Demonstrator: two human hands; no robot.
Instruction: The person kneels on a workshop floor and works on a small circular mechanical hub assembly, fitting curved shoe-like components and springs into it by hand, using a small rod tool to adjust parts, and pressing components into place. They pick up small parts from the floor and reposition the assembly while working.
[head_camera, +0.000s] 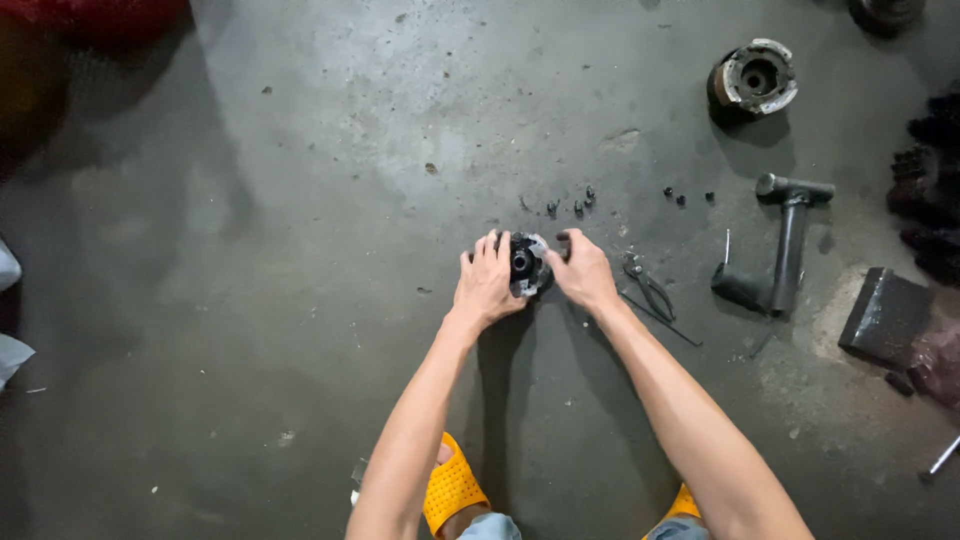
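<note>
Head view: round black-and-silver metal clutch-like part (527, 264) held on grey concrete floor (300, 250), near floor's middle, clasped between both hands. Left hand (487, 282) curled over part's left side, fingers together. Right hand (582, 272) gripped on right side, fingertips bent on rim. Dark pliers (648, 288) lain just beside right hand. Small black bolts (580, 203) scattered beyond part. Black T-handle wrench (782, 243) and round grey drum housing (754, 78) well apart toward right edge. Yellow sandals (452, 490) seen at bottom edge.

A repair workshop: stained concrete floor (300, 250) strewn with pliers (648, 288), a black power tool (780, 250), small bolts (580, 203) and a drum-shaped metal part (755, 78)
</note>
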